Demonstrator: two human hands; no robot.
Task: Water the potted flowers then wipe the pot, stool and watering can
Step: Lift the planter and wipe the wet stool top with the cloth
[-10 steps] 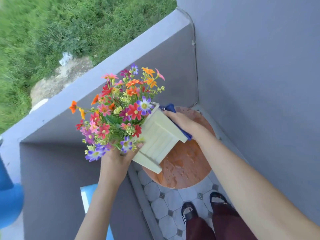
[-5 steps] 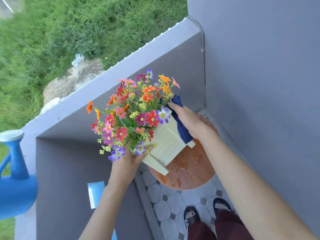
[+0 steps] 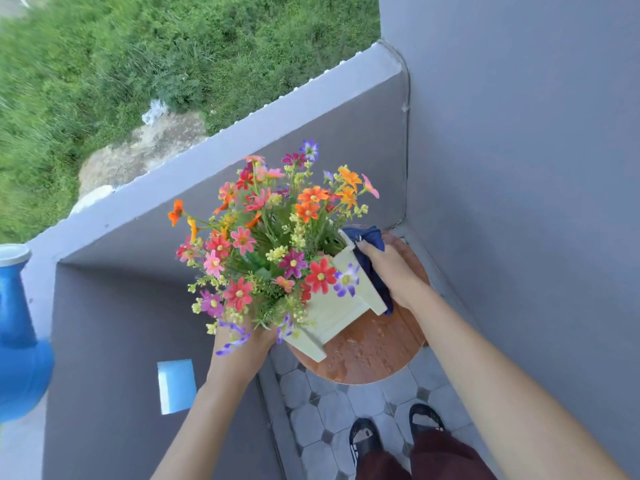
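A pale square wooden pot point(image 3: 334, 311) full of colourful flowers point(image 3: 273, 237) is held tilted above a round brown stool point(image 3: 374, 351), whose wet top shows water drops. My left hand point(image 3: 239, 355) grips the pot's near left side, partly hidden by blooms. My right hand point(image 3: 391, 271) presses a dark blue cloth point(image 3: 369, 251) against the pot's right face. A blue watering can point(image 3: 17, 327) stands at the left edge, cut off by the frame.
A grey parapet wall point(image 3: 242, 147) runs diagonally behind the pot and a grey house wall point(image 3: 519, 168) rises on the right. Below are patterned floor tiles point(image 3: 329, 403) and my sandalled feet point(image 3: 367, 441). Grass lies beyond the parapet.
The pot has turned more upright and shifted slightly right over the stool. My right hand with the cloth has slid down along the pot's right side.
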